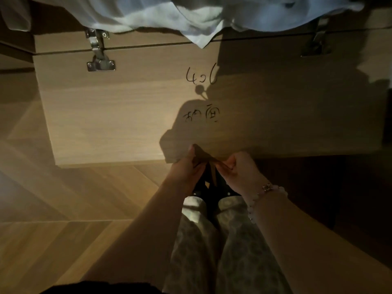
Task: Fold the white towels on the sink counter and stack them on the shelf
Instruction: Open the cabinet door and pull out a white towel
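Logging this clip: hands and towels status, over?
Left hand, right hand pinching small tan thing, unidentifiable. Crumpled white towels above, untouched. Open wooden cabinet door between.

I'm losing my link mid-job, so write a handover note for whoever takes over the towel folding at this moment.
Left hand: pinches a small brown piece by the lower edge of the wooden panel.
Right hand: pinches the same piece from the other side. It is too dim to tell what the piece is.
The white towels lie crumpled along the top of the view, with one corner hanging over the panel.
Done: no folded towel and no stack shows.
Left: free both hands, fold the towels, stack them on the shelf, which is out of view.
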